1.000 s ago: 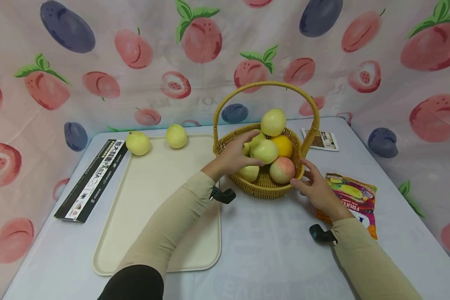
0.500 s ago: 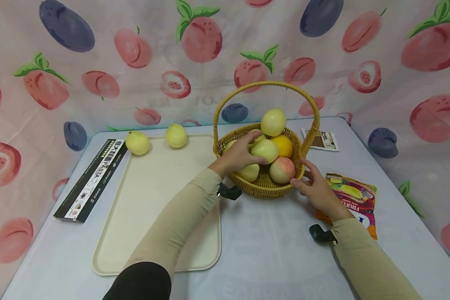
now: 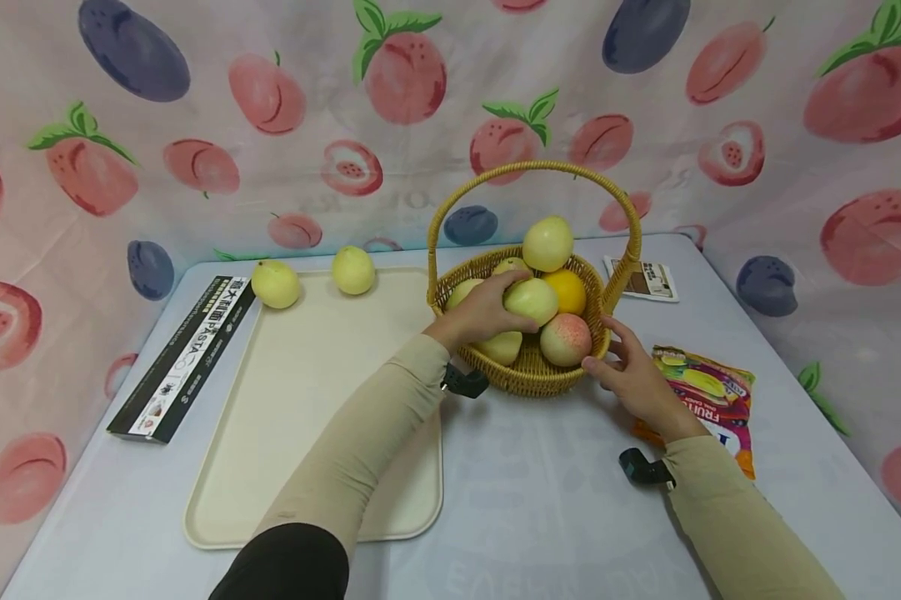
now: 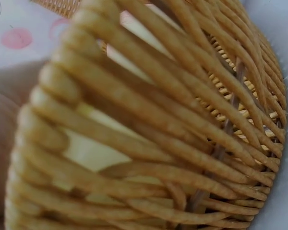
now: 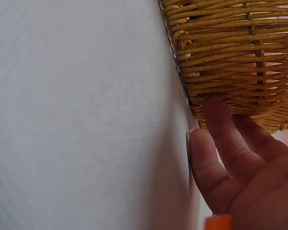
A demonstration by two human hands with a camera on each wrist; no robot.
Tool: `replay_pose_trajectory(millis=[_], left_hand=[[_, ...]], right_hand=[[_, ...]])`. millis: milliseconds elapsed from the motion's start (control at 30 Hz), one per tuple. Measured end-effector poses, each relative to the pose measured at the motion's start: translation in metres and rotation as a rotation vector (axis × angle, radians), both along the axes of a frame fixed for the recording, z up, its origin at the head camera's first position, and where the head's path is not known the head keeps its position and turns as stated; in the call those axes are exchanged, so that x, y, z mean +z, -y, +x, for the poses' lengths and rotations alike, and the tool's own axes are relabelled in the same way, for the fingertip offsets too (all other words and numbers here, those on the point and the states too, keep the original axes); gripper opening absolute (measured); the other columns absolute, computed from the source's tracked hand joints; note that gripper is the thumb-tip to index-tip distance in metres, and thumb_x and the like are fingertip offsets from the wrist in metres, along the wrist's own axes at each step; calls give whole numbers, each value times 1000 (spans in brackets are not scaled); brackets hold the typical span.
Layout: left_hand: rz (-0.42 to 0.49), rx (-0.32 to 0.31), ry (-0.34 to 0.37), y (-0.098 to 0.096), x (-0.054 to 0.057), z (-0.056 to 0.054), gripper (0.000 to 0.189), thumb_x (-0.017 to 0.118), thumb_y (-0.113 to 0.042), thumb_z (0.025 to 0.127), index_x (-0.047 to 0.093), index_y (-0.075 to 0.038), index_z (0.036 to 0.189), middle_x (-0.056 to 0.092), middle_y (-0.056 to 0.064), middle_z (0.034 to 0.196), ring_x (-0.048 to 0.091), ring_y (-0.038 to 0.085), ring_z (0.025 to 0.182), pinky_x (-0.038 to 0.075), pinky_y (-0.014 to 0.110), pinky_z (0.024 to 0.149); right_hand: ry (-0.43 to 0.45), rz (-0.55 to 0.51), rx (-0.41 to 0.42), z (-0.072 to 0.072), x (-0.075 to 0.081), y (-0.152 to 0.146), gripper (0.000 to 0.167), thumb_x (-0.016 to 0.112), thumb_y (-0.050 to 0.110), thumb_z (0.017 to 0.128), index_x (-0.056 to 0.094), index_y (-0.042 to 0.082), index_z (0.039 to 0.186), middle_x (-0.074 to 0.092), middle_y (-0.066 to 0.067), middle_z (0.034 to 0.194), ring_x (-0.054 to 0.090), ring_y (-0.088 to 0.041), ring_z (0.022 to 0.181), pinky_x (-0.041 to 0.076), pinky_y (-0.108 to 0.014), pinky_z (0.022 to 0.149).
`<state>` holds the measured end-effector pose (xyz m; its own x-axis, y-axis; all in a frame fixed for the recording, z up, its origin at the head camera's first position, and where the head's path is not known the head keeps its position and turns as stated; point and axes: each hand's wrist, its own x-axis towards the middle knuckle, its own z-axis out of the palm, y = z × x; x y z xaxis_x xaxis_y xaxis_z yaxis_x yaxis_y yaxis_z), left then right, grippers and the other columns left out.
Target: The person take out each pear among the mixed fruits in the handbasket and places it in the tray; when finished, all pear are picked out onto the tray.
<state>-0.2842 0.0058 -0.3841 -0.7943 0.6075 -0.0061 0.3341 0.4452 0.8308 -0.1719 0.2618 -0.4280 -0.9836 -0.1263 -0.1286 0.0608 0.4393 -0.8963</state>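
A wicker basket [image 3: 528, 385] with a tall arched handle holds several pale yellow-green pears, an orange [image 3: 568, 292] and a pink-speckled peach [image 3: 566, 340]. My left hand [image 3: 480, 312] reaches over its left rim and grips a pear [image 3: 533, 302] in the middle, thumb on the near side and fingers on the far side. In the left wrist view, the basket wall [image 4: 149, 115] covers most of that hand. My right hand [image 3: 633, 375] touches the basket's right side; the right wrist view shows its fairly straight fingers [image 5: 230, 143] against the outer weave.
A cream tray [image 3: 307, 417] lies left of the basket, with a pear [image 3: 353, 271] on its far edge and another pear [image 3: 275, 284] at its corner. A black pasta box [image 3: 183, 358] lies farther left. A candy bag [image 3: 708, 400] and a small packet [image 3: 648, 281] lie right.
My left hand has moved slightly right and down, and its fingers have closed round the middle pear. The right hand and the basket stay in place.
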Motion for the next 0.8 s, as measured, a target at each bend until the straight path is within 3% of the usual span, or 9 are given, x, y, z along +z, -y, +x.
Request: replay_pose_trajectory(millis=[233,400,800], left_hand=[[-34,12,-25,-2,1,1,78,79,-26,89,38,-16,155,44,4,151,51,20,125,45,36,99],[-35,18,-45,0,0,3,75,77,-24,91,38,-14,155,46,6,149,53,21,121,47,37,96],[79,36,-82,4,0,6,60,74,-28,92,50,-16,146,52,3,142,54,19,119,47,33,96]], right_hand=[[7,7,-7,1,0,0,87,61,43,100,4,22,163,22,-32,157,51,-45,123,49,-45,93],[6,0,-3,2,0,1,87,61,41,101,4,22,163,21,-32,157,52,-45,121,50,-43,91],[-9,-2,4,1,-1,-1,85,60,39,101,4,20,163,23,-32,157,53,-44,120,51,-34,87]])
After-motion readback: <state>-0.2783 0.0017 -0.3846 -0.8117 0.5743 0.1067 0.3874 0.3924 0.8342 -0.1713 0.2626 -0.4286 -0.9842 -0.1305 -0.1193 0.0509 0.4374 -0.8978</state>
